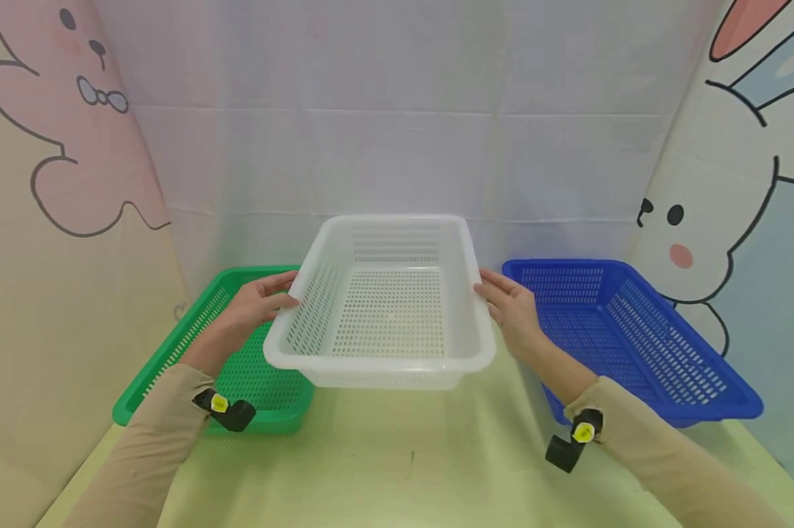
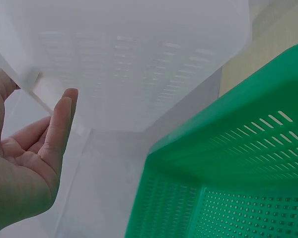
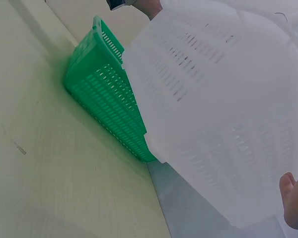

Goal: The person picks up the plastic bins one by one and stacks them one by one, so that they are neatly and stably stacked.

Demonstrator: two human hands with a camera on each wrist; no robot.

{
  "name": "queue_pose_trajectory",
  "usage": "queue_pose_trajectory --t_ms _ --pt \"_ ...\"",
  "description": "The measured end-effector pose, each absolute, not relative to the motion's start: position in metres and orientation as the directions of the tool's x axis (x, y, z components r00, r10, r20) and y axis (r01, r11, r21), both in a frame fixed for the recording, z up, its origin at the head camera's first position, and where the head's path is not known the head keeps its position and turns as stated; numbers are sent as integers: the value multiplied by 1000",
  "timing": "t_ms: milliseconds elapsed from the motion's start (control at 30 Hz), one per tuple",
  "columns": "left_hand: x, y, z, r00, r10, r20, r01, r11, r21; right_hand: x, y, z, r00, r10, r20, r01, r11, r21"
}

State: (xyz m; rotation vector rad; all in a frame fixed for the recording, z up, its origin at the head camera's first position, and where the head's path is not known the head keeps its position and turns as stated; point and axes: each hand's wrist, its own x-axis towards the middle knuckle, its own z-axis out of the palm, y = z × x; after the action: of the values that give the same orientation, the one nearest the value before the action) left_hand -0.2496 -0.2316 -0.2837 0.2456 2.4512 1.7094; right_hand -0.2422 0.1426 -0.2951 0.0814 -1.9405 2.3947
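Observation:
A white plastic basket (image 1: 390,312) with a slotted floor and walls is held up above the table, its open top tilted toward me. My left hand (image 1: 254,308) grips its left rim, thumb over the edge and fingers beneath. On the opposite rim, my right hand (image 1: 512,308) holds it the same way. The left wrist view shows the outside of the white basket (image 2: 124,64) with the left fingertips (image 2: 64,111) against its edge. In the right wrist view, part of the right hand (image 3: 297,201) shows at the lower right beside the white basket (image 3: 213,109).
A green basket (image 1: 212,425) stands on the table at the left, partly under my left arm. At the right is a blue basket (image 1: 720,411), behind my right forearm. Both rest on the pale table (image 1: 397,462), with a white cloth wall (image 1: 397,161) behind.

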Motion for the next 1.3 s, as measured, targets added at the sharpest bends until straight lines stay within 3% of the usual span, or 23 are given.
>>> queue_pose_trajectory --t_ms 433,1033,1300 --pt "-247 -239 -278 -985 170 1 55 308 950 -246 121 -295 -991 78 111 -127 -254 -959" --pt "-237 -265 -270 -992 121 23 59 301 952 -252 91 -294 -986 58 158 -168 -338 -926" --pt "-234 -287 -270 -991 129 30 69 308 949 -249 81 -296 -979 -54 196 -168 -334 -928"
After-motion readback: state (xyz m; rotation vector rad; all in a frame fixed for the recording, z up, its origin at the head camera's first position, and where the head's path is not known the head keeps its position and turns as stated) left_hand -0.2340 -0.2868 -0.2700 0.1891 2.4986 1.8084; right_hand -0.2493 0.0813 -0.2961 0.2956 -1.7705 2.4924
